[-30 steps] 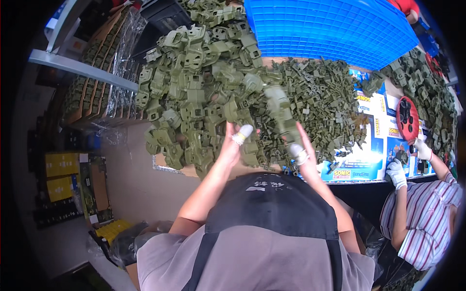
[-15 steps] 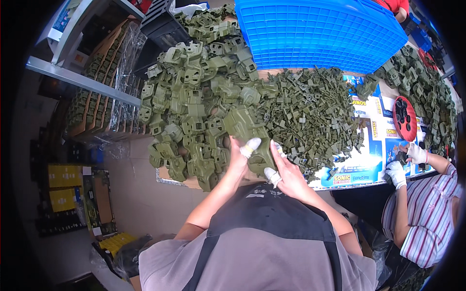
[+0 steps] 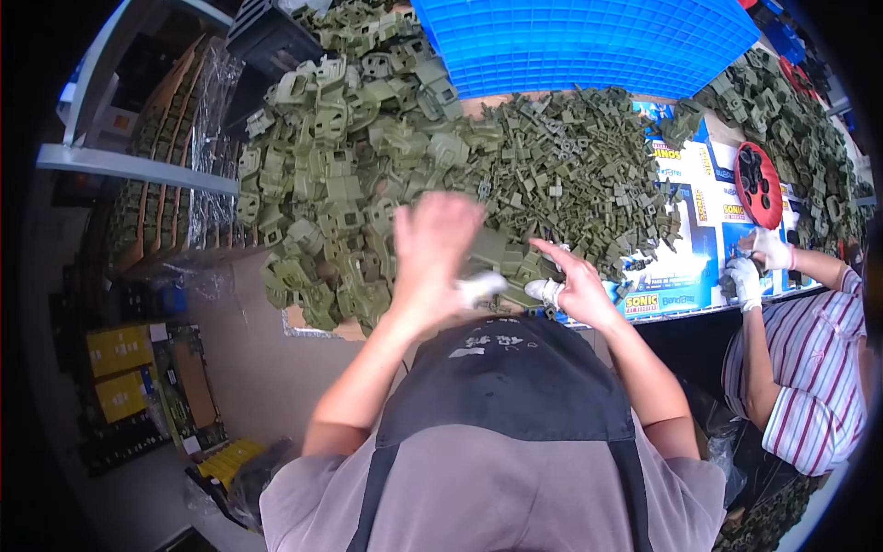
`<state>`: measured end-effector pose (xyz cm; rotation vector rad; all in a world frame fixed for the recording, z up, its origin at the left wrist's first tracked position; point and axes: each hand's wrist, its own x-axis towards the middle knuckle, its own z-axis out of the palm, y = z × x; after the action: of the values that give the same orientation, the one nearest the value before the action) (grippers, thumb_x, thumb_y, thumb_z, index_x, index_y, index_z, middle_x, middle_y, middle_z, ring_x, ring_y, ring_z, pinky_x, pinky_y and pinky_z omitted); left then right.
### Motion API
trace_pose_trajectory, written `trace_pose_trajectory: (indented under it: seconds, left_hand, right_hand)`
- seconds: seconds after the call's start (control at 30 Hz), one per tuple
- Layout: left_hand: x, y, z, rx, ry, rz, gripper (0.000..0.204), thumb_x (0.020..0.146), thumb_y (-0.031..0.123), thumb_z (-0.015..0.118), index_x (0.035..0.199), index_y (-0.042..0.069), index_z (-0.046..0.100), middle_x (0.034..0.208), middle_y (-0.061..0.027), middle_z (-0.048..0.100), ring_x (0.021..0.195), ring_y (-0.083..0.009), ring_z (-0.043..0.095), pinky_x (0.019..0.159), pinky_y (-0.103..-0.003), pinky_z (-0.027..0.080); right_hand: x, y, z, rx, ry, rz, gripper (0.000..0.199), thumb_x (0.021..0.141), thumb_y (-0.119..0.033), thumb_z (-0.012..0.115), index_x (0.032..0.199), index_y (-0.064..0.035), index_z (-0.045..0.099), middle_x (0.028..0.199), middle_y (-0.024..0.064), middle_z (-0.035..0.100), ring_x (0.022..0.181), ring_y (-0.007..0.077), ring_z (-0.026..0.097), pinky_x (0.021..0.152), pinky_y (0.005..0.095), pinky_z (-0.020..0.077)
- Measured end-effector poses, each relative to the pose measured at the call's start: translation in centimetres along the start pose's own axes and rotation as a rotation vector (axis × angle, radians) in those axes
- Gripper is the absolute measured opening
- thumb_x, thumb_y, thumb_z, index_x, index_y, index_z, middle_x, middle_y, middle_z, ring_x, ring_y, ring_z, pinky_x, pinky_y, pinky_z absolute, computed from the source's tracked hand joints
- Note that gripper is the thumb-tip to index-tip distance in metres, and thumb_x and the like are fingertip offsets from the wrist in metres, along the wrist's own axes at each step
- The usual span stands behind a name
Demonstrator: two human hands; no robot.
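Observation:
My left hand [image 3: 434,244] is blurred, palm down and fingers apart, above the pile of large olive-green moulded plastic parts [image 3: 345,198]. A white covering wraps its thumb, which points right. My right hand [image 3: 581,290] grips a green plastic part [image 3: 515,259] near the table's front edge, its index finger stretched along the far side and its white-covered thumb on the near side. The left end of that part is partly hidden behind my left hand. Just beyond my right hand spreads a heap of small green plastic pieces [image 3: 579,175].
A large blue plastic crate [image 3: 589,46] stands behind the heaps. To the right, a co-worker's white-gloved hands [image 3: 750,271] work near a red dish [image 3: 760,189] of black pieces. A grey metal shelf frame [image 3: 138,168] and stacked cardboard layers [image 3: 166,138] are at left.
My left hand has let go of the green part and moved up and left over the large parts, its fingers spreading. My right hand has moved slightly right and up. The whole view has shifted.

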<state>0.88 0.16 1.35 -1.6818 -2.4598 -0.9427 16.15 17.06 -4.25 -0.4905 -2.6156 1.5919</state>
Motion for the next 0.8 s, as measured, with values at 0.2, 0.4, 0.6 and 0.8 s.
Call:
trace_pose_trajectory:
  seconds: [0.2,0.4,0.6,0.8]
  left_hand:
    - [-3.8,-2.1,7.0,-0.295,-0.789,-0.004,0.076,0.084,0.038,0.057,0.143,0.014,0.015,0.117,-0.0224,0.052,0.112,-0.0342,0.049,0.107,-0.048,0.022]
    - [-3.3,-1.1,6.0,-0.303,-0.911,-0.139,0.064,0.081,0.034,0.059,0.135,0.015,0.031,0.114,-0.0185,0.056,0.104,-0.0359,0.055,0.084,-0.044,0.045]
    - [-4.2,-1.3,6.2,-0.330,-0.875,-0.238,0.056,0.078,0.028,0.061,0.127,0.015,0.037,0.110,-0.0156,0.059,0.095,-0.0352,0.059,0.079,-0.044,0.048]
    - [-4.5,-2.1,6.9,-0.416,-0.830,-0.230,0.055,0.075,0.023,0.060,0.125,0.017,0.038,0.098,-0.0150,0.061,0.089,-0.0349,0.061,0.075,-0.044,0.047]
  right_hand:
    - [-2.8,1.6,1.5,-0.369,-0.319,-0.092,0.057,0.078,-0.015,0.057,0.129,0.0017,0.040,0.116,0.0277,0.052,0.110,0.0389,0.050,0.094,0.0414,0.0398]
    - [-3.0,1.7,2.0,-0.246,-0.390,0.038,0.058,0.080,-0.013,0.051,0.132,0.0042,0.033,0.117,0.0293,0.049,0.109,0.0415,0.049,0.096,0.0416,0.0378]
    - [-3.4,1.5,3.0,-0.477,-0.242,-0.202,0.058,0.075,-0.007,0.054,0.130,0.0025,0.039,0.117,0.0301,0.048,0.106,0.0412,0.051,0.092,0.0428,0.0414]
    - [-2.7,3.8,3.9,0.073,-0.293,0.142,0.047,0.076,-0.012,0.058,0.122,-0.0018,0.052,0.114,0.0217,0.056,0.107,0.0335,0.054,0.094,0.0351,0.0401]
